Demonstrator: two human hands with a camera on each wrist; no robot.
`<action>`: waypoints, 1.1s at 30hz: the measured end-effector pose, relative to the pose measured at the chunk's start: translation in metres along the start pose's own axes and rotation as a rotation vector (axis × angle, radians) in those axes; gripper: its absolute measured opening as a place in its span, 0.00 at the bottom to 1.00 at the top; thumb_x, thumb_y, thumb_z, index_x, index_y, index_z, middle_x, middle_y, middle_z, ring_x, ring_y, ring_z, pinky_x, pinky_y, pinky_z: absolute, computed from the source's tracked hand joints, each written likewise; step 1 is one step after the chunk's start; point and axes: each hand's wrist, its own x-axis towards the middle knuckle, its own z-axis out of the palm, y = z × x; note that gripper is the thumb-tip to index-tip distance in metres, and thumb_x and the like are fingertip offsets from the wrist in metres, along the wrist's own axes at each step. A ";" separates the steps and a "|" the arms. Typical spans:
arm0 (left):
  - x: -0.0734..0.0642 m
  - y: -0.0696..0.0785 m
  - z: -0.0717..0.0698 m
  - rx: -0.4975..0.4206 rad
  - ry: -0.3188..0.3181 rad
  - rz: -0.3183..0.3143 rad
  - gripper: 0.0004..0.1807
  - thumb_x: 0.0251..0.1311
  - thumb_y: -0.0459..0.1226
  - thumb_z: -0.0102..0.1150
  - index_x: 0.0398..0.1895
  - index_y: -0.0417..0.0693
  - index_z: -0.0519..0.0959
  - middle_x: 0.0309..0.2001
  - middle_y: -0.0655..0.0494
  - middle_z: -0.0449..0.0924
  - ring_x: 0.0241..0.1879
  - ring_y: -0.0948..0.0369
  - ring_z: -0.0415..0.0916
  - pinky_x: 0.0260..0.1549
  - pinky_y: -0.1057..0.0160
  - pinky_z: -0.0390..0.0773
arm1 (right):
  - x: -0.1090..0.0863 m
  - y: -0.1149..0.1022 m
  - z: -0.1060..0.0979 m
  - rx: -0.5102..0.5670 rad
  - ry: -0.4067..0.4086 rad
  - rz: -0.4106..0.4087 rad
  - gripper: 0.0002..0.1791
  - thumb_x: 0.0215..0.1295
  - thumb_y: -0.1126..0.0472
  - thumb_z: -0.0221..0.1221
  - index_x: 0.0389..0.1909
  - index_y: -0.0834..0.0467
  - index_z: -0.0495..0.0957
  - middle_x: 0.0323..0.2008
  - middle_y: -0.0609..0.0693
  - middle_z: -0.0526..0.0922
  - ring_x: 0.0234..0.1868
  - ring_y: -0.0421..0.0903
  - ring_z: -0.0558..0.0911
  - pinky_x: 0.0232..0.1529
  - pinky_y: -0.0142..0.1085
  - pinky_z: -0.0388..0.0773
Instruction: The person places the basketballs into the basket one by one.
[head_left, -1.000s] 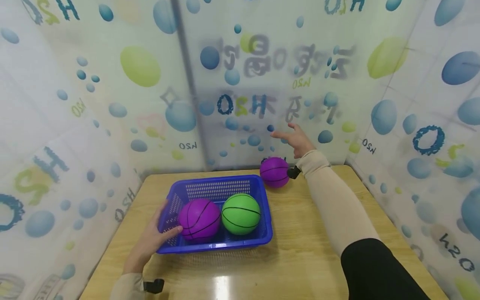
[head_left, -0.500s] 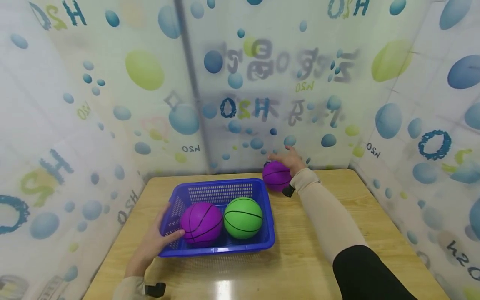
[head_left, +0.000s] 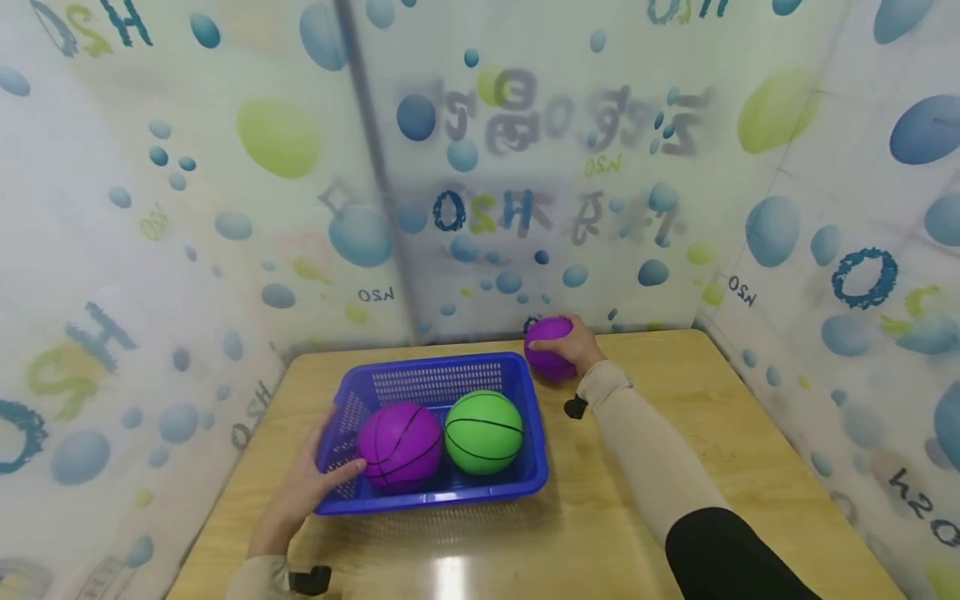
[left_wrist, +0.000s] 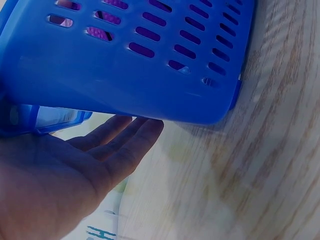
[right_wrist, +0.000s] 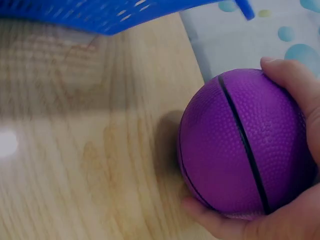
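Note:
A blue plastic basket (head_left: 442, 500) with slotted walls stands on the wooden table. Inside it, a purple mini basketball (head_left: 400, 447) sits at the left and a green mini basketball (head_left: 483, 432) at the right. My left hand (head_left: 307, 479) holds the basket's left end, thumb over the rim close to the purple ball; in the left wrist view its fingers (left_wrist: 135, 145) lie against the outer wall. Behind the basket's far right corner, my right hand (head_left: 576, 346) grips a second purple mini basketball (right_wrist: 240, 145), thumb and fingers on opposite sides of it.
The wooden table (head_left: 645, 467) reaches back to a patterned curtain (head_left: 480, 167), with more curtain along both sides. The second purple ball is near the table's back edge, just beyond the basket rim.
My right hand has come down from above the second purple ball and now grips it. The left hand keeps its hold on the basket, which stays in place.

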 end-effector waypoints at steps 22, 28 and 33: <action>0.002 0.000 -0.002 -0.045 -0.007 -0.007 0.58 0.61 0.39 0.73 0.86 0.59 0.43 0.84 0.42 0.41 0.81 0.37 0.38 0.72 0.25 0.42 | -0.011 0.019 -0.008 -0.021 -0.020 -0.153 0.64 0.52 0.50 0.80 0.82 0.50 0.48 0.73 0.65 0.63 0.71 0.67 0.68 0.69 0.61 0.71; 0.002 0.001 -0.002 -0.034 -0.008 -0.028 0.59 0.61 0.40 0.74 0.86 0.61 0.42 0.84 0.43 0.40 0.81 0.37 0.37 0.72 0.24 0.41 | -0.013 0.023 -0.008 0.001 -0.008 -0.172 0.64 0.52 0.50 0.80 0.82 0.50 0.49 0.74 0.65 0.63 0.71 0.67 0.69 0.68 0.61 0.72; 0.001 -0.002 -0.002 -0.037 -0.003 -0.025 0.59 0.61 0.41 0.74 0.86 0.62 0.42 0.84 0.43 0.40 0.81 0.37 0.37 0.72 0.24 0.41 | -0.017 0.026 -0.007 -0.004 0.012 -0.191 0.62 0.52 0.49 0.80 0.82 0.48 0.49 0.74 0.63 0.63 0.70 0.65 0.70 0.68 0.59 0.73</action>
